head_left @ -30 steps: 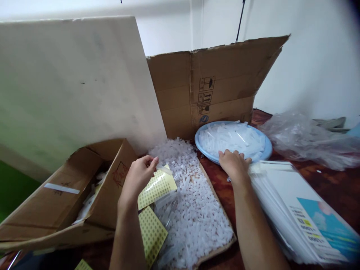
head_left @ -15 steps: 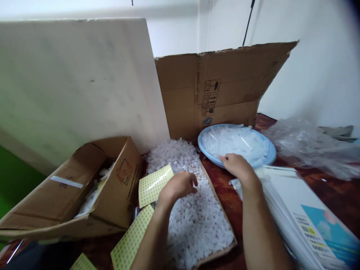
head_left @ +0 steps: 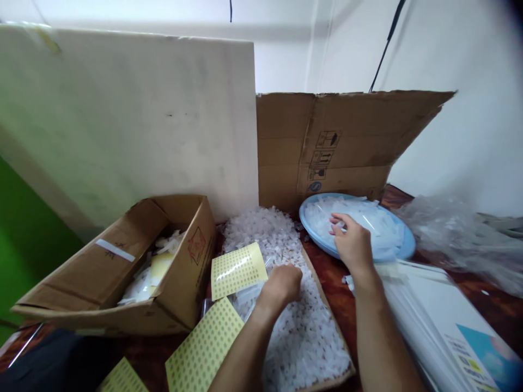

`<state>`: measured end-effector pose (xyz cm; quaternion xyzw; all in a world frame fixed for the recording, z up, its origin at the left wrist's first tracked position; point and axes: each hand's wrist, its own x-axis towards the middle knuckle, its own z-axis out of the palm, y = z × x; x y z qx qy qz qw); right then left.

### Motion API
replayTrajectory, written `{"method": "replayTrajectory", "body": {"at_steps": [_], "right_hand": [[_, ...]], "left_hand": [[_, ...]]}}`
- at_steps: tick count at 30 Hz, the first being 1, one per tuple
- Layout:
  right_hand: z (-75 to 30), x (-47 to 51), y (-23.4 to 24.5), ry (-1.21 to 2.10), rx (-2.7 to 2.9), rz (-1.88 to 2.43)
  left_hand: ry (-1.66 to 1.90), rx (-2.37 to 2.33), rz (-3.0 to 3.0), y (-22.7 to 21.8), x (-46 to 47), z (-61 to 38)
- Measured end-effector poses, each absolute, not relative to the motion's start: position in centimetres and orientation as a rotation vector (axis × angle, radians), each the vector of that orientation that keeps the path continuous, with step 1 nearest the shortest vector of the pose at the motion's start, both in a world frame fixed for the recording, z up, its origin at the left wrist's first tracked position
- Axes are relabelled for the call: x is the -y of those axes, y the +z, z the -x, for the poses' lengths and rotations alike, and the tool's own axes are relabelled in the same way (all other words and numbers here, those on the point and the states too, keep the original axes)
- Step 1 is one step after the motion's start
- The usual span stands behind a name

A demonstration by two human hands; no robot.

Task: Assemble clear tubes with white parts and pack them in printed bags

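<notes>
The left hand (head_left: 281,286) is curled nearly to a fist, knuckles up, pressed into the heap of small white pieces (head_left: 294,316); whether it pinches any piece is hidden under the fingers. The right hand (head_left: 352,244) lies loosely open, fingers spread and pointing toward 11 o'clock, fingertips on the clear strips (head_left: 368,220) piled in the blue plate (head_left: 402,251). It seems to touch rather than grasp them.

The heap is pale and translucent, spread on a cardboard sheet (head_left: 322,296) whose long axis runs 12 to 6. A yellow dotted sticker sheet (head_left: 237,269) lies at the left hand's 9 o'clock, just beside it.
</notes>
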<state>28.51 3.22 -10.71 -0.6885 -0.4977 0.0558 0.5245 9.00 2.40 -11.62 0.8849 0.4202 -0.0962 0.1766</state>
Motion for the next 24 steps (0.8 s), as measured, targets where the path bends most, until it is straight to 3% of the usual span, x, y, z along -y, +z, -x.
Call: {"method": "replayTrajectory", "body": {"at_steps": [7,16,24], "right_hand": [[-27.7,-3.8,-10.6,0.223,1.007,1.438],[-25.5,-4.2,-10.6,0.391,1.171,1.385],[-24.3,-3.4,-9.6,0.516,1.407,1.368]], "left_hand": [[-0.288,-1.127,-2.527,-11.4,-2.9,-8.4],[-0.29,-1.099,-2.461,-12.1,-2.8,-8.9],[0.22,-1.147,-2.405,-9.4,-4.1,-6.0]]}}
